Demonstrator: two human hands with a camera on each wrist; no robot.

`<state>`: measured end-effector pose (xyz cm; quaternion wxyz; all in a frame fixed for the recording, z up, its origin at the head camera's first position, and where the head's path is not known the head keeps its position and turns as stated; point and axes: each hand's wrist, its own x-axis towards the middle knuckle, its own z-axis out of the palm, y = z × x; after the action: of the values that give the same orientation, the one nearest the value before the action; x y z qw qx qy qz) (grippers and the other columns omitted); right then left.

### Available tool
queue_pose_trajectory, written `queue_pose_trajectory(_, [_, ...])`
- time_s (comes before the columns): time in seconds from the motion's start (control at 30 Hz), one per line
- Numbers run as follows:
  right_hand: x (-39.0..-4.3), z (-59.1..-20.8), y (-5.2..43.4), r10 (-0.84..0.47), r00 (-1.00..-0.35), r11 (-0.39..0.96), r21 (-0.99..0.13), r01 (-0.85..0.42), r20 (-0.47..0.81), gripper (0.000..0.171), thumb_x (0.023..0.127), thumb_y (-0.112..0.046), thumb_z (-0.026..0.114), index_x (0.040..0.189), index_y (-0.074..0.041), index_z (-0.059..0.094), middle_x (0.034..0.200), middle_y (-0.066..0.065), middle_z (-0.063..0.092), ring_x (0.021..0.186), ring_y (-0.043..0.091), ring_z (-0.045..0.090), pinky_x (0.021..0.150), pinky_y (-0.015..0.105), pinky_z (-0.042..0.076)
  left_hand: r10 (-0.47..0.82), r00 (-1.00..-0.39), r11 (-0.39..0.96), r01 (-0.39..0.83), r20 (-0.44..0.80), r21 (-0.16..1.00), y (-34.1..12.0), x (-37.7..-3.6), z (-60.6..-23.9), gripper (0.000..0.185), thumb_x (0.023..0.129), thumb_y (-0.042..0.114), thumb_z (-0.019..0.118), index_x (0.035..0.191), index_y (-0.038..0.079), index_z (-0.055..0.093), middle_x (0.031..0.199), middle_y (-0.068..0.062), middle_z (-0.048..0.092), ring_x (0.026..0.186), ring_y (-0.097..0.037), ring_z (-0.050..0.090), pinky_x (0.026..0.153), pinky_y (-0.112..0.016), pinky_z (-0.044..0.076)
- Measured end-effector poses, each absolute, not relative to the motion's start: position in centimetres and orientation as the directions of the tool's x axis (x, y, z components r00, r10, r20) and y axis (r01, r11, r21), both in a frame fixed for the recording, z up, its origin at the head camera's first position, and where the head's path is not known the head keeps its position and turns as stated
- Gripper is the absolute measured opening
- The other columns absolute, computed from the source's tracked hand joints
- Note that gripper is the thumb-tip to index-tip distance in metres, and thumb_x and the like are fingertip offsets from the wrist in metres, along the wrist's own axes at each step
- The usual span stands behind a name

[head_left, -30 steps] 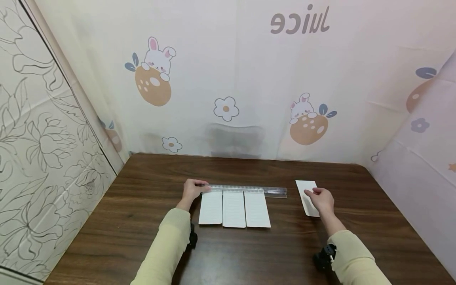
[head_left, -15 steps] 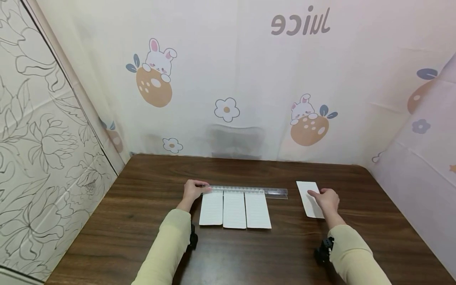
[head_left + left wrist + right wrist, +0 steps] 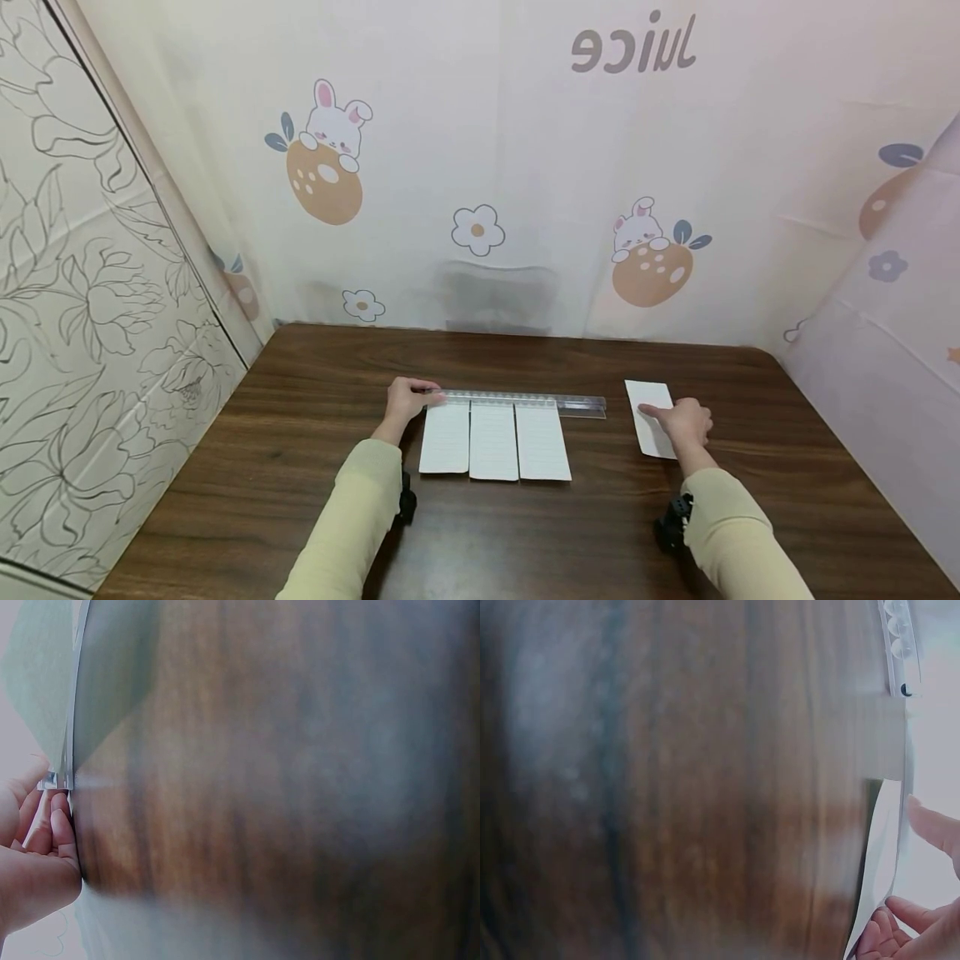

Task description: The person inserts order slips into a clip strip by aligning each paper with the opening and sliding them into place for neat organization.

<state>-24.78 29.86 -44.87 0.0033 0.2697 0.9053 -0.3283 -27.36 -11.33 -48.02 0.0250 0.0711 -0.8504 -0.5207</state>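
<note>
In the head view my left hand grips the left end of a clear plastic ruler, thumb on the near side; the left wrist view shows this ruler end between thumb and fingers. The ruler lies across the top edges of three white cards set side by side. My right hand is at the right edge of a fourth white card. In the right wrist view its fingertips touch this card, which bends a little there, while the thumb stands off its surface.
A brown wooden table bears everything. Behind it hangs a pale curtain with rabbit and flower prints. A panel with line-drawn flowers stands at the left. A black wrist camera sits under the right sleeve.
My right hand shifts slightly right along the fourth card and then back a little left, the card's near end moving slightly with it. The left hand, ruler and three cards keep their places.
</note>
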Motion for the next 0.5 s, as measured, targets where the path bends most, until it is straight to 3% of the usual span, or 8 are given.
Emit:
queue_pose_trajectory(0.3, [-24.69, -44.95, 29.60, 0.468, -0.862, 0.664, -0.568, 0.487, -0.193, 0.069, 0.075, -0.030, 0.070, 0.113, 0.020, 0.042, 0.117, 0.041, 0.028, 0.108, 0.052, 0.026, 0.081, 0.060, 0.031, -0.145, -0.989, 0.422, -0.094, -0.035, 0.902, -11.34, -27.31, -47.92, 0.018, 0.067, 0.015, 0.077, 0.080, 0.003, 0.072, 0.087, -0.009, 0.067, 0.078, -0.019, 0.058, 0.065, -0.030, 0.047])
queue_pose_trajectory(0.5, [-24.74, -45.15, 29.62, 0.482, -0.854, 0.661, -0.558, 0.501, -0.195, 0.060, 0.074, -0.030, 0.071, 0.101, 0.019, 0.048, 0.112, 0.037, 0.036, 0.103, 0.050, 0.032, 0.079, 0.056, 0.034, -0.144, -0.989, 0.427, -0.090, -0.031, 0.900, -11.36, -27.32, -47.99, 0.018, 0.068, 0.014, 0.078, 0.081, 0.003, 0.072, 0.087, -0.009, 0.067, 0.079, -0.020, 0.058, 0.065, -0.031, 0.047])
